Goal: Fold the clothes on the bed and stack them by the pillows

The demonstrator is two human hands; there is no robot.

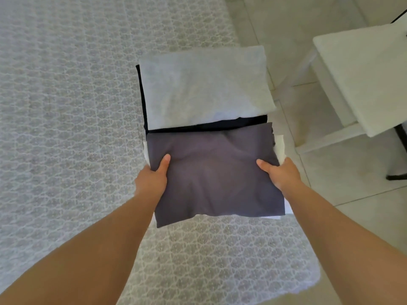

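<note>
Both hands, left hand (pixel 152 179) and right hand (pixel 283 172), grip the folded grey shirt (pixel 215 172), thumbs on top, just in front of the white shirt (pixel 204 89). The floppy near edge could unfold if carried carelessly.

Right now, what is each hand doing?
Left hand: grips the grey garment's left edge, thumb on top.
Right hand: grips its right edge, thumb on top.
</note>
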